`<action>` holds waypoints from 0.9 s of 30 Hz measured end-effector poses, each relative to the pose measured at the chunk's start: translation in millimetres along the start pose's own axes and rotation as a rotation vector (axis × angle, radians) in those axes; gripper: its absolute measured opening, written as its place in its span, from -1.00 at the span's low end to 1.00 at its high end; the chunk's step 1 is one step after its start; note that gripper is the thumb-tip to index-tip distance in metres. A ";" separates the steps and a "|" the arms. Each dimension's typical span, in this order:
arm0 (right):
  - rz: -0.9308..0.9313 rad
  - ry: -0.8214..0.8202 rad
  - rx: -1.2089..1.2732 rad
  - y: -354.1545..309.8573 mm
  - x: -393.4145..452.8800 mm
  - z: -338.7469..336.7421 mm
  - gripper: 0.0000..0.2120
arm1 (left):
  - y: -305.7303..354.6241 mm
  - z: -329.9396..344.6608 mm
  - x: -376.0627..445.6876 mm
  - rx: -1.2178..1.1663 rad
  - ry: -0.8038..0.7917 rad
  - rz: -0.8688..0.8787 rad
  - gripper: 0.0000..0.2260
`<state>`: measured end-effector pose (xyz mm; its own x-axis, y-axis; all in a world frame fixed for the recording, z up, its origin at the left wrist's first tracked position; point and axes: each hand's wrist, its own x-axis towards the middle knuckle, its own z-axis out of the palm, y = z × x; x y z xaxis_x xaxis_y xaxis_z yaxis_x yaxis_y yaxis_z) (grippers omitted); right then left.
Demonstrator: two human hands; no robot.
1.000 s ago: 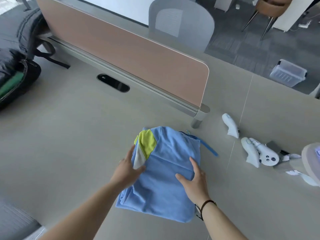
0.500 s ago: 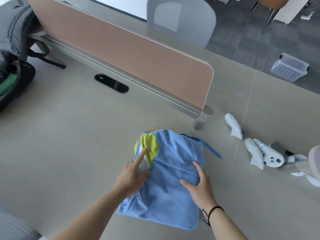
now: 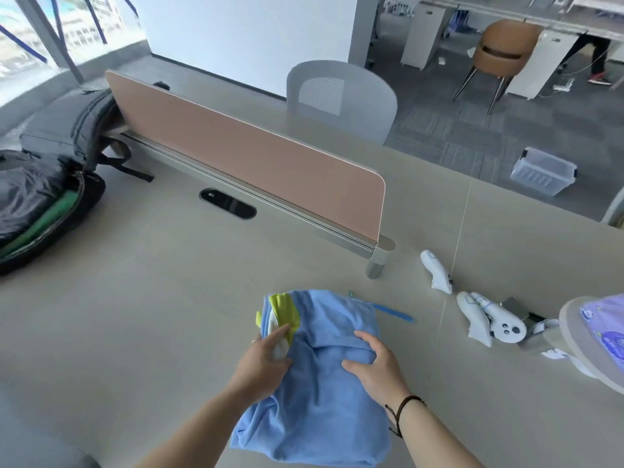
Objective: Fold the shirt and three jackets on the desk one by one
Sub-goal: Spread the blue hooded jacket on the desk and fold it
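blue jacket (image 3: 324, 393): lies at the near middle of the counter (image 3: 135, 315), already folded into a thick bundle, with a yellow-green and white panel showing at its far left corner.
left hand (image 3: 265, 361): rests on the bundle's left side; its grip is clenched on that panel, thumb and fingers curled round the cloth.
right hand (image 3: 374, 361): sits on the right half, fingers curled over a raised fold and grasping it.
blue strip (image 3: 391, 311): a drawstring or zip edge sticks out past the far right corner, flat on the counter.
risk: the layers look loose, so lifting by two bunched handfuls could let the near edge sag open and undo the fold; the stray strip could drag behind.
controllers (image 3: 486, 319): white handsets lie close on the right, so a wide swing could knock them.
backpack (image 3: 50, 184): far left, open, dark clothing spilling from it.
divider (image 3: 250, 160): pink screen across the far counter.
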<state>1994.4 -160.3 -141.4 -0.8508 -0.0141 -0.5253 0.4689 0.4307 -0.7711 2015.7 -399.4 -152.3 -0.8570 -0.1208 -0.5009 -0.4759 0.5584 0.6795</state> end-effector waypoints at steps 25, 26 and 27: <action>-0.558 -0.453 -0.237 -45.1 -263.4 147.2 -0.57 | -120.7 -76.0 -380.4 -0.259 0.628 -0.118 -0.44; -0.574 -0.460 -0.253 -44.6 -273.7 156.8 -0.57 | -130.4 -77.6 -390.8 -0.273 0.639 -0.115 -0.44; -0.592 -0.466 -0.270 -44.3 -283.7 166.8 -0.57 | -138.7 -79.6 -401.2 -0.296 0.649 -0.112 -0.44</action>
<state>2254.5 -325.9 -18.3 -0.7254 -0.6591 -0.1983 -0.1542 0.4365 -0.8864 2409.8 -493.8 -3.0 -0.7009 -0.6789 -0.2188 -0.5222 0.2794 0.8057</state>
